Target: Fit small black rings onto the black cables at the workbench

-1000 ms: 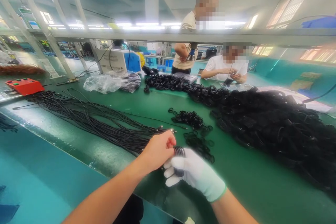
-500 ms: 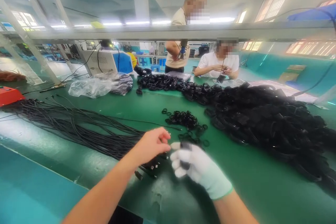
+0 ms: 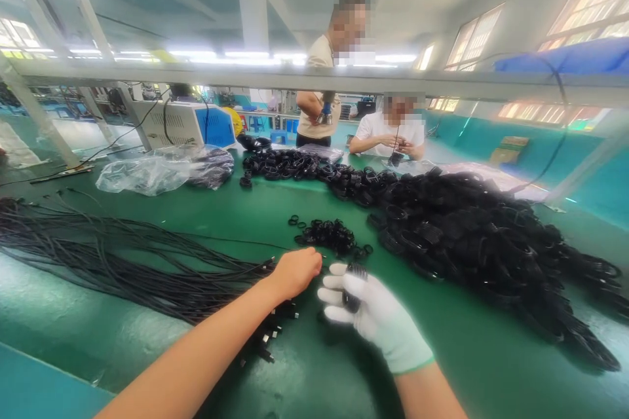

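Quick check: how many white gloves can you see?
1: a white glove on the right hand, which holds a black coil. The left hand is bare. Any others under the black pile would be hidden.

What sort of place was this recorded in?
Most likely a factory workshop: cables lie in bulk on a green bench, black coils are heaped farther right, and a co-worker handles something across the bench.
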`<move>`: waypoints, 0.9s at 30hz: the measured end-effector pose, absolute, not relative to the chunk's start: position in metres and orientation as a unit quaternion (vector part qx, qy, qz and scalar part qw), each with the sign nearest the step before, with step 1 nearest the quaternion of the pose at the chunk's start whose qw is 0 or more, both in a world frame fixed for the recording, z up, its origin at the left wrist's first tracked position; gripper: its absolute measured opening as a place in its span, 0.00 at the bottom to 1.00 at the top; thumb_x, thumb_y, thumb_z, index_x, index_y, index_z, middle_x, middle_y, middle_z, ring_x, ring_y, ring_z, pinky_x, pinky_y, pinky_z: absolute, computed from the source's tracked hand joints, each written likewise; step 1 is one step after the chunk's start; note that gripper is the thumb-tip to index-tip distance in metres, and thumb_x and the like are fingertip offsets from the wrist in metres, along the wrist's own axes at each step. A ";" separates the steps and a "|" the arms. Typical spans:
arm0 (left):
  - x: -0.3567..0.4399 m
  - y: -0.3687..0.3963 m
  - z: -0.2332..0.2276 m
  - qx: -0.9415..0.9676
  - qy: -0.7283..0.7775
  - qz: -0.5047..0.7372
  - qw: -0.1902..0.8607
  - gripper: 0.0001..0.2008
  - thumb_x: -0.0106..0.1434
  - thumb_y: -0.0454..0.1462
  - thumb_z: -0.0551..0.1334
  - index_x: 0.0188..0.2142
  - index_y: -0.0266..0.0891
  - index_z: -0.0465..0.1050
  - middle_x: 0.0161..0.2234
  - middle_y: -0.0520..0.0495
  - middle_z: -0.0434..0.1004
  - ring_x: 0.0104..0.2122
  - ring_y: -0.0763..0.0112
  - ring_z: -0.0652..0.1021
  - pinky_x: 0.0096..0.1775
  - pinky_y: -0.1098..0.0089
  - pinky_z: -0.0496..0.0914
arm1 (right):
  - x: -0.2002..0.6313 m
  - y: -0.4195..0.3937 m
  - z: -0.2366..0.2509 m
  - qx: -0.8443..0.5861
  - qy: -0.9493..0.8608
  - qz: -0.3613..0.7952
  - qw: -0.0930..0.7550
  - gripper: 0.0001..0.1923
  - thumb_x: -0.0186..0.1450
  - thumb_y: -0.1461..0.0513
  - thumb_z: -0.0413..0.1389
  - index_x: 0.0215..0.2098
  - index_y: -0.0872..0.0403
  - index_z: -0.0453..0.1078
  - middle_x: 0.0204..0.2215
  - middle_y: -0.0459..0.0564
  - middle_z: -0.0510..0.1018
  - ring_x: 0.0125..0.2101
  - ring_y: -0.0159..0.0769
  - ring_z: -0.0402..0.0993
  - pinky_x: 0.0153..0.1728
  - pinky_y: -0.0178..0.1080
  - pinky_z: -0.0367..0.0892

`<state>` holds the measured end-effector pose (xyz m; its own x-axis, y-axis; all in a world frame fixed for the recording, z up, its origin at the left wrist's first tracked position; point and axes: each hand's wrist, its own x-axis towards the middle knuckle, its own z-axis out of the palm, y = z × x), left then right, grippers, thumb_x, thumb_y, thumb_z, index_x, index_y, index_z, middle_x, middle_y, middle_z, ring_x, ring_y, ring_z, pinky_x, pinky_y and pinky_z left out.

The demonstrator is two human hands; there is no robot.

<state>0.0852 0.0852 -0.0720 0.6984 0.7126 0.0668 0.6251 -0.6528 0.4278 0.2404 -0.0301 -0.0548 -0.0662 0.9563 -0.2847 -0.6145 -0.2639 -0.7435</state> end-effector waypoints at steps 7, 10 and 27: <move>0.057 0.081 -0.059 0.883 0.406 0.121 0.202 0.06 0.61 0.35 0.53 0.32 0.40 0.68 0.30 0.53 0.73 0.30 0.73 0.72 0.31 0.75 0.64 | 0.248 -0.031 -0.060 -0.272 -0.197 0.773 0.539 0.19 0.60 0.57 0.58 0.48 0.57 0.68 0.42 0.56 0.77 0.40 0.43 0.76 0.28 0.34 0.72; 0.068 0.078 -0.066 0.882 0.420 0.118 0.178 0.04 0.58 0.34 0.57 0.33 0.42 0.70 0.33 0.52 0.73 0.35 0.69 0.73 0.35 0.73 0.63 | 0.250 -0.032 -0.061 -0.247 -0.211 0.788 0.523 0.20 0.59 0.56 0.60 0.47 0.57 0.69 0.42 0.55 0.77 0.41 0.44 0.76 0.28 0.33 0.72; 0.056 0.075 -0.055 0.821 0.455 0.149 0.312 0.02 0.52 0.33 0.59 0.24 0.39 0.67 0.26 0.51 0.70 0.32 0.67 0.72 0.35 0.70 0.63 | 0.226 -0.027 -0.057 -0.413 -0.233 0.651 0.592 0.23 0.51 0.60 0.66 0.42 0.56 0.66 0.33 0.52 0.77 0.26 0.32 0.72 0.20 0.32 0.64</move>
